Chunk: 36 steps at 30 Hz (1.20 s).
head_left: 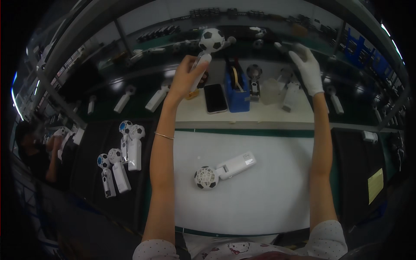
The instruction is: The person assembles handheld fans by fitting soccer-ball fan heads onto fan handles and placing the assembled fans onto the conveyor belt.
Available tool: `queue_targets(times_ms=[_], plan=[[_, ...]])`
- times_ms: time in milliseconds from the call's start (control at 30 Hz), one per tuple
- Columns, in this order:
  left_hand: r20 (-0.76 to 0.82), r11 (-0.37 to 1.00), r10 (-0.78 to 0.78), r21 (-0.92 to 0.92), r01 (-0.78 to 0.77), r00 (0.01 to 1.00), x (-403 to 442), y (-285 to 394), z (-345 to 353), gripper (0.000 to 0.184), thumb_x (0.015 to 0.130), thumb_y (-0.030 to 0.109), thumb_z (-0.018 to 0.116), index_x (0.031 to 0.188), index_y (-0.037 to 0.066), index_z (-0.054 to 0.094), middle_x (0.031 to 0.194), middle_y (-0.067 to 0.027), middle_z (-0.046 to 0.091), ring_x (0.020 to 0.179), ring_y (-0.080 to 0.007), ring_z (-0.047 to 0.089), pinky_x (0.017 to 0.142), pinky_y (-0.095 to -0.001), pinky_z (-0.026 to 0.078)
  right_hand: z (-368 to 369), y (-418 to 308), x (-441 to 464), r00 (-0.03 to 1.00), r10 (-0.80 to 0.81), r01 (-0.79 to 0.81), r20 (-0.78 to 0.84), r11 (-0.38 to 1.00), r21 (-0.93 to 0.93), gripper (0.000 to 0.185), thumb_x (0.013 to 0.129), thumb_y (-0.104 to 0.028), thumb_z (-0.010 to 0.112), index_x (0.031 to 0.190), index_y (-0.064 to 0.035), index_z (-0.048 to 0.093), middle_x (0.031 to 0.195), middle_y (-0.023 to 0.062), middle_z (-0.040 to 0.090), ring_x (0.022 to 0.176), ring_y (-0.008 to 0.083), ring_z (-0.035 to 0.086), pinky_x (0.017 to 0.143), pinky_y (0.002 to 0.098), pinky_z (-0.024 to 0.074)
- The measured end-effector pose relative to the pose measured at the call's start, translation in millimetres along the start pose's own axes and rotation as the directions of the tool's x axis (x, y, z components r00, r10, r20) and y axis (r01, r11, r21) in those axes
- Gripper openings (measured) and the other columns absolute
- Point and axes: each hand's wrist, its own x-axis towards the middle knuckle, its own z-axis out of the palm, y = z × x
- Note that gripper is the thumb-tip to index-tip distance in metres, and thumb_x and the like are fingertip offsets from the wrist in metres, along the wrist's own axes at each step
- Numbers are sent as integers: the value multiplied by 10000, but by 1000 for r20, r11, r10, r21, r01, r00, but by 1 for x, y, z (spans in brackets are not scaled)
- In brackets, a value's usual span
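My left hand (185, 80), bare, is wrapped round the white handle of a handheld fan (212, 40) with a soccer-ball head, raised above the far side of the bench. My right hand (308, 71), in a white glove, is raised at the far right with fingers apart and nothing visible in it; the fingertips are slightly blurred. Below it, a white fan handle (291, 97) leans on the shelf. Between my forearms, another soccer-ball fan (236, 166) lies on the white work mat (260, 203), its grille facing up.
A blue tape dispenser (237, 93), a black phone (215, 99) and a translucent cup (271, 91) stand on the shelf ahead. Several fans (135, 147) lie on the dark left surface. A yellow paper (375, 186) lies right. Another person (34, 149) sits far left.
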Motion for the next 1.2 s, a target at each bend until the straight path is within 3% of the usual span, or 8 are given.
queue_targets(times_ms=[233, 533, 567, 700, 800, 933, 1000, 1200], plan=[[434, 946, 158, 190, -262, 887, -46, 71, 52, 621, 790, 546, 637, 989, -38, 571, 801, -139, 619, 674, -172, 601, 570, -263, 462, 35, -75, -54, 786, -618, 609, -25, 766, 206, 263, 763, -155, 717, 989, -47, 636, 999, 53, 633, 874, 163, 613, 787, 258, 500], [395, 903, 90, 355, -242, 914, -71, 80, 90, 655, 786, 590, 608, 988, -32, 570, 729, -154, 611, 588, -175, 599, 556, -276, 480, 35, -73, -64, 996, -85, 41, -4, 449, 892, 253, 893, -281, 523, 923, -45, 607, 848, 77, 622, 746, 160, 625, 691, 299, 545], [380, 890, 216, 302, -341, 899, -68, 74, 92, 651, 799, 589, 597, 993, -32, 578, 727, -143, 609, 585, -168, 571, 547, -266, 455, 35, -80, -67, 988, 9, -153, 153, 149, 977, 275, 915, -305, 479, 994, -58, 572, 902, 90, 603, 787, 182, 613, 733, 323, 542], [425, 934, 344, -245, -259, 838, -56, 46, 86, 651, 808, 543, 617, 1115, -29, 573, 808, -114, 631, 656, -165, 583, 617, -256, 476, 42, -96, -86, 990, -70, -103, 121, 222, 970, 494, 853, -398, 600, 1202, -65, 489, 1023, 86, 606, 886, 198, 640, 802, 311, 554], [412, 944, 287, -274, -183, 865, -55, 35, 73, 602, 838, 489, 599, 1181, -4, 561, 882, -126, 639, 773, -183, 610, 718, -275, 496, 48, -100, -84, 935, -346, 308, -71, 702, 642, 808, 618, -167, 859, 1288, -67, 419, 1131, 87, 586, 949, 209, 633, 839, 301, 538], [528, 979, 16, 166, -121, 849, -43, 48, 55, 471, 891, 402, 548, 1201, 48, 577, 1016, -161, 632, 984, -219, 606, 874, -322, 473, 48, -87, -78, 820, -570, 565, -52, 792, 232, 735, 627, -176, 843, 1251, -80, 466, 1153, 127, 589, 977, 228, 636, 840, 284, 533], [332, 819, 326, 370, -440, 885, -23, 27, 38, 380, 915, 346, 513, 1164, 73, 603, 1077, -176, 620, 1025, -243, 591, 894, -360, 454, 46, -82, -75, 788, -615, 614, -40, 776, 145, 694, 630, -157, 831, 1228, -83, 487, 1085, 125, 616, 921, 237, 649, 801, 286, 542], [-406, 10, -264, 906, 423, 875, -14, -93, -51, 553, 867, 425, 565, 1209, -8, 526, 1244, -232, 506, 1150, -369, 506, 933, -417, 432, 30, -79, -67, 719, -687, 689, 101, 687, -234, 474, 634, -152, 797, 1060, -79, 602, 809, 86, 664, 679, 218, 657, 598, 292, 528]])
